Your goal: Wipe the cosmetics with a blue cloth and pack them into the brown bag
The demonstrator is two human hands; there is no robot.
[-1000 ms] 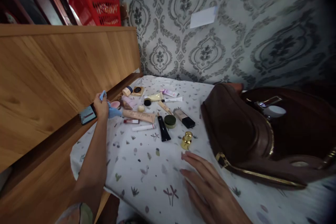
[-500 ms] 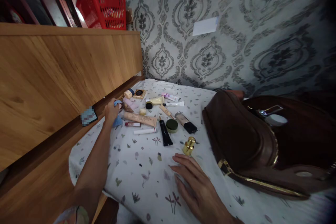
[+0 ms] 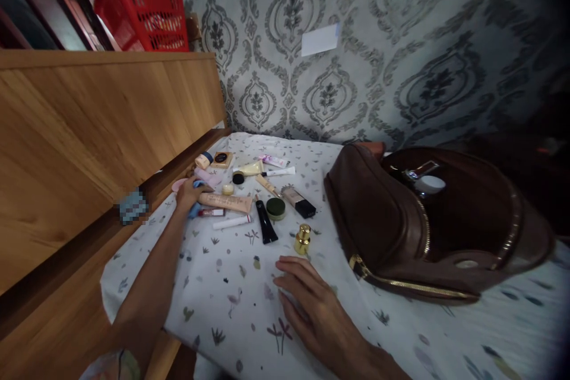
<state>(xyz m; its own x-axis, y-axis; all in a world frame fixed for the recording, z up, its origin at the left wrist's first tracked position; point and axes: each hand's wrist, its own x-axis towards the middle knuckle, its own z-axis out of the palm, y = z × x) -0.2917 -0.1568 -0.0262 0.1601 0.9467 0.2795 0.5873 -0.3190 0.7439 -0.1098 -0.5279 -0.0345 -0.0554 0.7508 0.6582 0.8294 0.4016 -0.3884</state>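
Ample foreground room, left hand [image 3: 187, 193] gripping cloth [image 3: 195, 211], sheet edge [image 3: 154, 228] near

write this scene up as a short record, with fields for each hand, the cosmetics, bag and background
left hand: gripping blue cloth beside the peach tube
right hand: open, nothing visibly held, near the gold container
other cosmetics: black tube, dark-green-lidded jar, among others
surface: printed white sheet
bag: brown bag, unzipped, right of the cosmetics
background: red basket on wooden cabinet, patterned wall
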